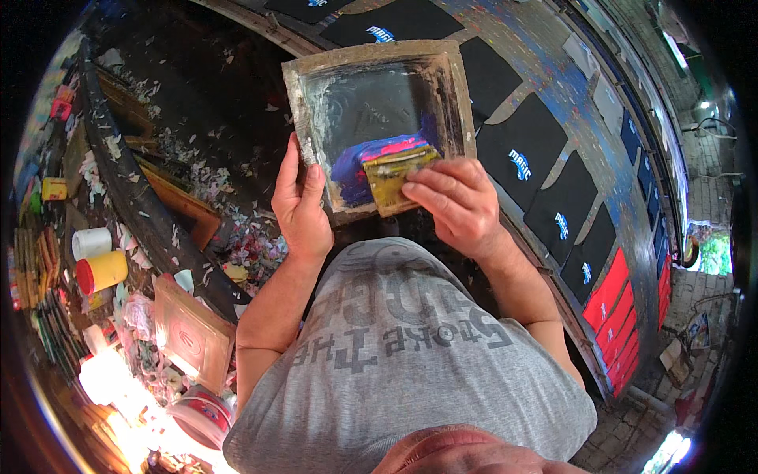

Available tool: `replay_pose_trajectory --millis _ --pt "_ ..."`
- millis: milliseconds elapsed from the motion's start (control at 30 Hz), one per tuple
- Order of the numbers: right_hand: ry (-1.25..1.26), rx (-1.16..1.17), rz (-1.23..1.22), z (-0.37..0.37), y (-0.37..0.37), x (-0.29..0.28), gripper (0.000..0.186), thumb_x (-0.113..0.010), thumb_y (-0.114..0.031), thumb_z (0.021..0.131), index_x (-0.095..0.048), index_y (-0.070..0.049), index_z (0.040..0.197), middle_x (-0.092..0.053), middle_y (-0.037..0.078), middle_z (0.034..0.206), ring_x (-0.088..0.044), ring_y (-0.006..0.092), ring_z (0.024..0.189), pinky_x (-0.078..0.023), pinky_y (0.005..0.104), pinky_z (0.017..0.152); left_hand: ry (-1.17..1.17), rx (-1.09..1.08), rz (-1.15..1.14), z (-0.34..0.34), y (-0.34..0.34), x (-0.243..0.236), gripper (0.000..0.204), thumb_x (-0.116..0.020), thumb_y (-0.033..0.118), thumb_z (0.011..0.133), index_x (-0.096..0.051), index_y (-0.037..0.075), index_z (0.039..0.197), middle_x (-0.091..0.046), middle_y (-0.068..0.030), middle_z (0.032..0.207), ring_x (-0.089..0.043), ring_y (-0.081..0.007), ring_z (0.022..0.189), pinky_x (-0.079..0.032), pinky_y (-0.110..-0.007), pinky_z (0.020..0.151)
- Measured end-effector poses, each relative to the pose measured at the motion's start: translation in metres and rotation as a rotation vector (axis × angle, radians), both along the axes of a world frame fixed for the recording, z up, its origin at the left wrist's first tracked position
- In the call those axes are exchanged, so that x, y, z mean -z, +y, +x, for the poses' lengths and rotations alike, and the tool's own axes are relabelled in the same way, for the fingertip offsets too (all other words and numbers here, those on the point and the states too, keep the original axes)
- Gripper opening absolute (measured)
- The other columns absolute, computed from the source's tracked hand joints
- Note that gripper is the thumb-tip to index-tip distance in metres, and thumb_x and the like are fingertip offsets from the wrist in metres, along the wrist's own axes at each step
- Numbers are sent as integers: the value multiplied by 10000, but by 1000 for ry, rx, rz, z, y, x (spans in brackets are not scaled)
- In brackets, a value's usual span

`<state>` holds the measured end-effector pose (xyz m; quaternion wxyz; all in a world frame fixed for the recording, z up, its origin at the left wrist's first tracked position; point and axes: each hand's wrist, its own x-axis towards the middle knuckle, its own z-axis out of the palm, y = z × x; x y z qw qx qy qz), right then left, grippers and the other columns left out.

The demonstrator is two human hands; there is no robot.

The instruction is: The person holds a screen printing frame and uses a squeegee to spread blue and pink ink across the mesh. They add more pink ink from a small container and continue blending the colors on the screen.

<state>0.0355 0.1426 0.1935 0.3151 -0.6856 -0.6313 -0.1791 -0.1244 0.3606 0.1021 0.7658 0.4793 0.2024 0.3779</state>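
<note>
My left hand (304, 209) grips the left side of a wooden screen-printing frame (466, 103), thumb on the near side of the rim. The frame is held up in front of my body, its dark mesh smeared with ink. In my right hand (459, 204) is a squeegee (387, 189) stained yellow, its fingers closed over the right end. The squeegee lies over the lower part of the mesh, along a thick band of blue and pink ink (353, 167). Whether its edge touches the mesh I cannot tell.
On the right, a long paint-spotted table (505, 47) bears several black fabric pieces (521, 150) with blue-and-white prints and red ones (612, 316). At left lie more wooden frames (193, 336), a yellow tub with a red end (103, 272), a bucket (199, 419) and scattered scraps (257, 249).
</note>
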Motion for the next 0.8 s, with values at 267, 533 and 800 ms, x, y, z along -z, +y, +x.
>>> replay_pose_trajectory --millis 267,533,800 --pt "4 27 16 20 -7 1 397 -850 -47 843 -892 -58 1238 -882 81 1200 -798 314 1126 -633 475 937 -7 6 22 28 0 -2 611 -654 44 1232 -486 -47 1812 -611 -146 1792 -628 -211 1558 -472 -376 1324" --pt "27 23 58 42 -7 2 377 -839 -51 861 -888 -57 1234 -879 88 1239 -797 314 1130 -636 467 949 -29 53 19 52 1 -9 629 -647 57 1230 -467 -43 1824 -622 -162 1777 -647 -246 1549 -486 -416 1327" --pt "45 78 44 50 -11 1 331 -847 -70 870 -885 -61 1199 -879 87 1229 -806 314 1126 -638 467 948 14 47 63 66 -2 -5 618 -646 61 1244 -455 -80 1814 -561 -158 1835 -589 -212 1605 -446 -373 1351"
